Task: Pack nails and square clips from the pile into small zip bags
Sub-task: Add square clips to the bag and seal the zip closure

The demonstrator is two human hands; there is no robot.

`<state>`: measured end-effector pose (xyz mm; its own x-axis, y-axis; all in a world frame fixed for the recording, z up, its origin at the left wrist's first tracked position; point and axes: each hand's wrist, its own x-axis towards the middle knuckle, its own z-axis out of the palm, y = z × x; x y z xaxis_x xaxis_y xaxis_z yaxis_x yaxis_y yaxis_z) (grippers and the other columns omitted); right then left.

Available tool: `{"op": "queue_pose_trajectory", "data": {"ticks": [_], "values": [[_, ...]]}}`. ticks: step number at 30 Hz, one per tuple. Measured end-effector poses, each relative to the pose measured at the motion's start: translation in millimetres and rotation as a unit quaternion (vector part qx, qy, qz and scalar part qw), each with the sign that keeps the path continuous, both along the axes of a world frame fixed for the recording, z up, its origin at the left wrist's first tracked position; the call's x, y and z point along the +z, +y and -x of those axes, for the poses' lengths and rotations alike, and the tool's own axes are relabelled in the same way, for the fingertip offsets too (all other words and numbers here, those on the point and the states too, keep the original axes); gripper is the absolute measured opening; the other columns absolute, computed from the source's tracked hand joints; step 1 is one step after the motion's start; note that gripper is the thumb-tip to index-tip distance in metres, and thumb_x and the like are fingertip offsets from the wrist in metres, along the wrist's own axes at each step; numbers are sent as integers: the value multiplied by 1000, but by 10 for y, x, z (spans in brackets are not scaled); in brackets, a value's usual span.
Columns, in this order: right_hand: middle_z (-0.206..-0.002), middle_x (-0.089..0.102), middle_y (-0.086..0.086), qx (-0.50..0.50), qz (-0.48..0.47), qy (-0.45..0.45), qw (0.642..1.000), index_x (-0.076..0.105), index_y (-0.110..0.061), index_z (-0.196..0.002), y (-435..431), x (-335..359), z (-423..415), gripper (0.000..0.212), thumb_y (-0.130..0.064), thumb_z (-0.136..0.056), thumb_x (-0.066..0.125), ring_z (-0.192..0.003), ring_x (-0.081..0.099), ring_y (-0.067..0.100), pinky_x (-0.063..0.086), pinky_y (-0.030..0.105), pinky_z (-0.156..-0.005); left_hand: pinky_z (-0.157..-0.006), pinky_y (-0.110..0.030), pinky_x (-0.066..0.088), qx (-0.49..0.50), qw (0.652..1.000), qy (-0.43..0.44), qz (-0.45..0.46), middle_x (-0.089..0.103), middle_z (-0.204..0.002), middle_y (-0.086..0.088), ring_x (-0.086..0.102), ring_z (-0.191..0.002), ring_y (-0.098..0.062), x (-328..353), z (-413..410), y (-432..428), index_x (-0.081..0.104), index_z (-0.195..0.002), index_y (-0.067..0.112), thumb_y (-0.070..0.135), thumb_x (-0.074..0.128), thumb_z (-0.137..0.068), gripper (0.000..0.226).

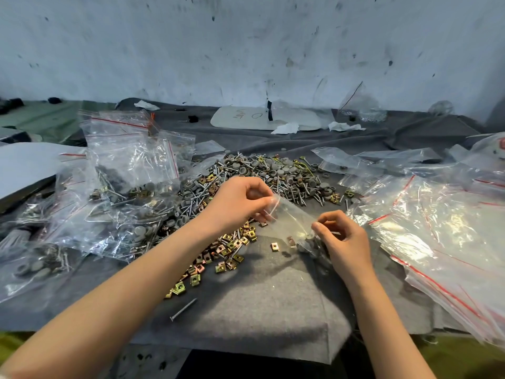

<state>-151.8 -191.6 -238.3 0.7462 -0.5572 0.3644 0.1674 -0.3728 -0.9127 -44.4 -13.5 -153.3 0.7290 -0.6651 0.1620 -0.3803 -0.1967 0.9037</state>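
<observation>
Both my hands pinch one small zip bag (291, 220) over the table's (273, 310) near middle: left hand (235, 201) at its far mouth, right hand (343, 237) at its loaded end. Thin, slippery film, I judge; the seal strip holds best. Clips (229, 248) and nails (273, 178) lie beyond.

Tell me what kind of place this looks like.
Probably a small hand-packing bench for hardware: a pile of nails and square clips on a grey cloth, filled zip bags on the left, empty zip bags stacked on the right.
</observation>
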Motion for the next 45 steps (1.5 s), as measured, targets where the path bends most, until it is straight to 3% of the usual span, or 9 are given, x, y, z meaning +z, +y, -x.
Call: {"op": "queue_pose_trajectory", "data": {"ticks": [7,11,14,18,21,27,33,37,45], "values": [[-65,63,-15,0,-8,-5,1000,62,-25,-72,1,7,-3,25,-5,-82,71,-59,55,-2,43,10,-56,-62,-18,55,-12,995,-90,35,72,-81,-4,69,-68,-10,82,19,14,71,-90,16,5,58,-92,17],[-64,60,-10,-5,-18,-10,1000,61,-23,-73,5,15,3,24,-3,-83,69,-55,53,-2,40,9,-52,-70,-24,56,81,984,-129,97,68,-92,-3,66,-80,-15,12,-45,32,65,-94,20,3,52,-94,21],[-65,59,-10,-14,-23,-16,999,60,-22,-73,3,18,4,24,-2,-83,69,-54,52,-4,39,8,-51,-67,-18,52,126,981,-140,-37,62,-88,2,59,-74,-12,-165,-134,19,59,-88,23,7,53,-94,19],[-66,58,-8,-18,-17,-11,1000,58,-20,-73,-3,13,-6,23,-2,-83,69,-56,51,-4,38,8,-53,-94,-31,45,-42,919,-276,-279,63,-106,5,55,-98,-10,-517,-23,-2,66,-113,20,27,62,-91,24],[-65,57,-10,-16,-12,-11,1000,58,-22,-73,-10,12,-5,24,-3,-82,69,-55,51,-4,38,7,-53,-95,-34,41,-80,891,-343,-285,60,-115,1,51,-106,-15,-578,56,-60,64,-122,21,27,61,-92,31],[-64,58,-12,-17,-13,-11,1000,58,-23,-71,-13,6,-3,26,-3,-81,70,-56,52,-3,39,8,-54,-93,-38,38,-98,853,-405,-314,61,-107,5,52,-104,-15,-469,66,-63,66,-106,23,25,58,-92,17],[-64,57,-10,-13,-19,-9,1000,58,-21,-71,-2,16,-2,24,-2,-81,69,-57,51,0,39,10,-54,-89,-26,51,-13,927,-299,-227,67,-101,4,59,-91,-6,-210,-84,-28,66,-101,16,13,63,-89,13],[-65,58,-7,-8,-20,-6,1000,59,-20,-72,-4,20,5,22,-3,-81,69,-57,51,0,39,9,-53,-79,-20,53,48,935,-313,-158,67,-92,3,61,-81,-7,63,-204,-50,65,-98,13,8,62,-89,11],[-65,59,-7,-7,-20,-5,1000,59,-20,-72,-1,24,5,22,-3,-81,70,-57,52,-1,39,9,-53,-74,-12,50,5,945,-319,-65,68,-83,8,65,-78,-3,188,-112,-107,64,-99,16,5,69,-84,19]]}}
